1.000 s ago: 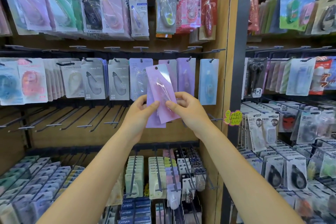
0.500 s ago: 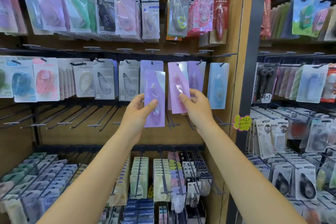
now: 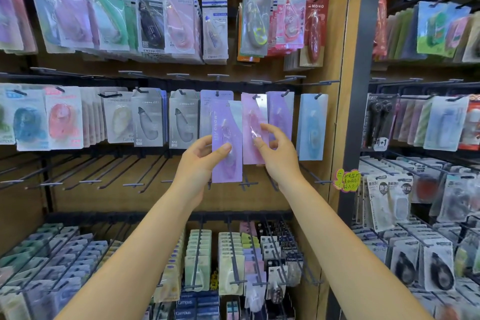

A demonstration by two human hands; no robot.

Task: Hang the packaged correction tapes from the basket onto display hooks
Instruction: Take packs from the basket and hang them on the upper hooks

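Note:
My left hand grips a lilac packaged correction tape by its lower part, upright, in front of the middle row of hooks. My right hand pinches a pink packaged correction tape by its lower edge; the pack's top sits at a display hook in the middle row. Whether the hook passes through its hole I cannot tell. Purple and pale blue packs hang just to the right. The basket is out of view.
Rows of hung tape packs fill the wooden panel above and to the left. Bare hooks stick out under the middle row. Lower hooks carry small packs. A dark post separates a second filled rack on the right.
The two packs, held together a second ago, are now apart. My right hand has lifted the pink one up to the middle-row hook; my left hand keeps the lilac one, slightly raised.

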